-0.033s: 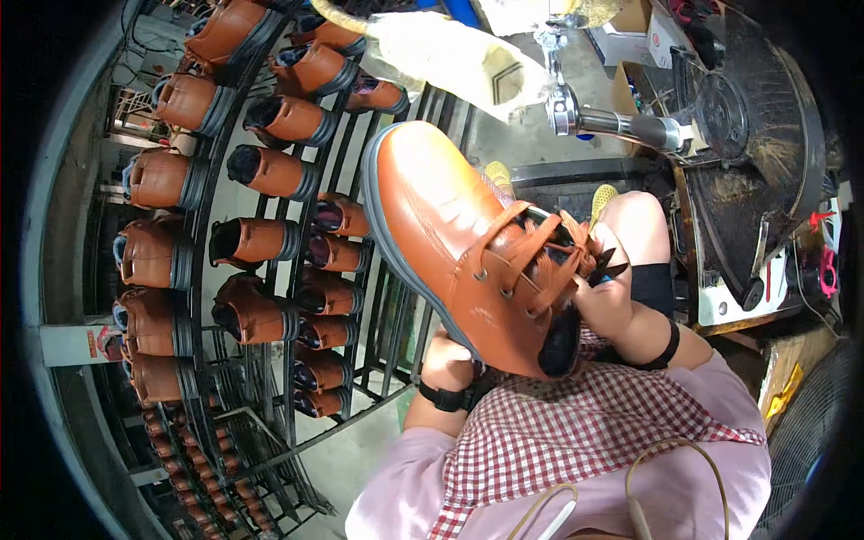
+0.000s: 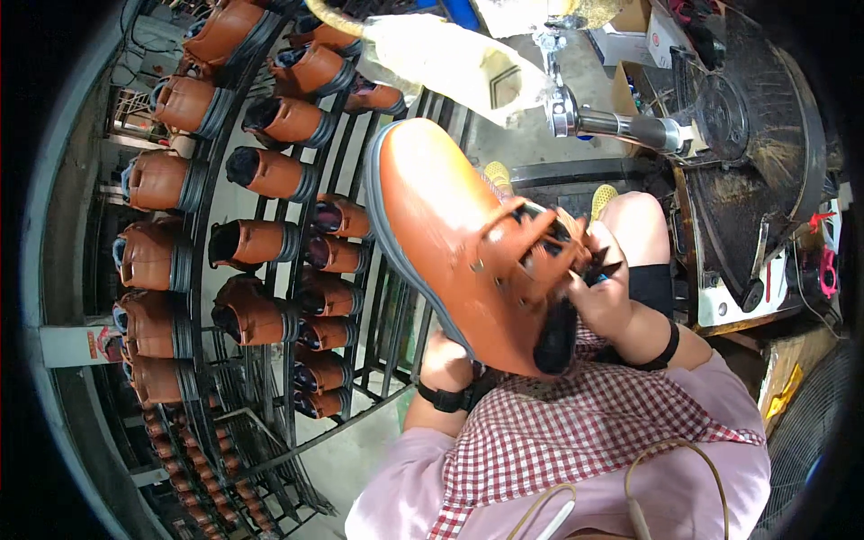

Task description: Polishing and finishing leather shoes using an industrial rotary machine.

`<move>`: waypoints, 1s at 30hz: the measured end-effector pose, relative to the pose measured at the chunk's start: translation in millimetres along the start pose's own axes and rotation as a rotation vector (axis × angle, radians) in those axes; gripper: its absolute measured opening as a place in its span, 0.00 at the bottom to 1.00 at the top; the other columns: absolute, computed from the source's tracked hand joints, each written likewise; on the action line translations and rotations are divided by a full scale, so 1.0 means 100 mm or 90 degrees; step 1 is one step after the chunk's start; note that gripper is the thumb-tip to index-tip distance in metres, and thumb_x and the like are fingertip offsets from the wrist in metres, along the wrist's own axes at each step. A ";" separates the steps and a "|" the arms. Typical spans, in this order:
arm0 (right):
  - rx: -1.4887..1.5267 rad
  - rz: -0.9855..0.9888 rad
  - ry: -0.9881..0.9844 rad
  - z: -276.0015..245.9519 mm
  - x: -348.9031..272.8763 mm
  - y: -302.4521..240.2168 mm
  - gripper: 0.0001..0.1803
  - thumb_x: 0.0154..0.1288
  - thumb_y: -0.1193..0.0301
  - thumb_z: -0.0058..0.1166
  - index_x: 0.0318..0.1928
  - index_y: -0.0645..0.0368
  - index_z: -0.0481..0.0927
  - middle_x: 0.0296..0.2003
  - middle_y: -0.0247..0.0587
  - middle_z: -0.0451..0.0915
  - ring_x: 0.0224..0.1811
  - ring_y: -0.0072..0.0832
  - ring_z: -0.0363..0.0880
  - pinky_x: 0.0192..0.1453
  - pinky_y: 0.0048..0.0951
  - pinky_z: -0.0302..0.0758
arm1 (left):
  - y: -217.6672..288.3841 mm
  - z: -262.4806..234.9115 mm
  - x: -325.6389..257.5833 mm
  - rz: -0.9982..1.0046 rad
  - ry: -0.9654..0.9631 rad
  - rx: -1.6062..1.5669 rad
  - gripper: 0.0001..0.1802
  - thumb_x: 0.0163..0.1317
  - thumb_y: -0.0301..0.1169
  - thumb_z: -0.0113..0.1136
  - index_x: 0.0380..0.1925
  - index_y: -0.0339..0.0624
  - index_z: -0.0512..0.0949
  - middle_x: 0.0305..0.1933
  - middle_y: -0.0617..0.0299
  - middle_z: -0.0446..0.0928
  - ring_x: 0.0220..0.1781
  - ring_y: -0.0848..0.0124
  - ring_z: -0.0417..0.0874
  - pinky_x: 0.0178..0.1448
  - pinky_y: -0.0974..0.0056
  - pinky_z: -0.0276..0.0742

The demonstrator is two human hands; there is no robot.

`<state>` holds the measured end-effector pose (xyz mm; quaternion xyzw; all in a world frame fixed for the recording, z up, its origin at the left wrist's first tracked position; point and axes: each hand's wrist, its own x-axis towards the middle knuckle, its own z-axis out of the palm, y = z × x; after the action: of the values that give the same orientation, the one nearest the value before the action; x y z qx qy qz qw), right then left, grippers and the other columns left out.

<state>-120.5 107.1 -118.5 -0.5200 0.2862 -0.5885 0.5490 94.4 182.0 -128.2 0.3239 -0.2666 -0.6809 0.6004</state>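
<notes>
A big orange-brown leather shoe with a grey sole (image 2: 450, 234) is in the middle, held up over the person's lap. Its toe points far and a little left, and its open top faces near.

The left hand (image 2: 447, 360) is under the shoe, near the heel. Most of it is hidden, so I cannot tell how tight its grip is, but it touches the shoe from below. The right hand (image 2: 601, 292) is at the lace part of the shoe. Its fingers are closed around the black laces (image 2: 605, 268).

On the left stands a black metal rack (image 2: 202, 216) full of more orange-brown shoes (image 2: 261, 171) in rows. Far on the right is a dark round machine (image 2: 747, 135) with a shiny metal arm (image 2: 621, 126) sticking out to the left.
</notes>
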 end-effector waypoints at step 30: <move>-0.077 0.031 0.064 -0.42 0.84 -0.47 0.11 0.53 0.80 0.67 0.34 0.63 0.77 0.31 0.33 0.82 0.33 0.16 0.77 0.40 0.21 0.74 | 0.55 1.44 1.65 0.239 -0.041 0.335 0.27 0.68 0.37 0.47 0.63 0.34 0.66 0.59 0.57 0.73 0.59 0.69 0.75 0.65 0.64 0.67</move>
<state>-163.8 28.5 -63.2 -0.5148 0.3608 -0.5820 0.5159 9.2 7.3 -13.8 0.3917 -0.5075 -0.4757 0.6023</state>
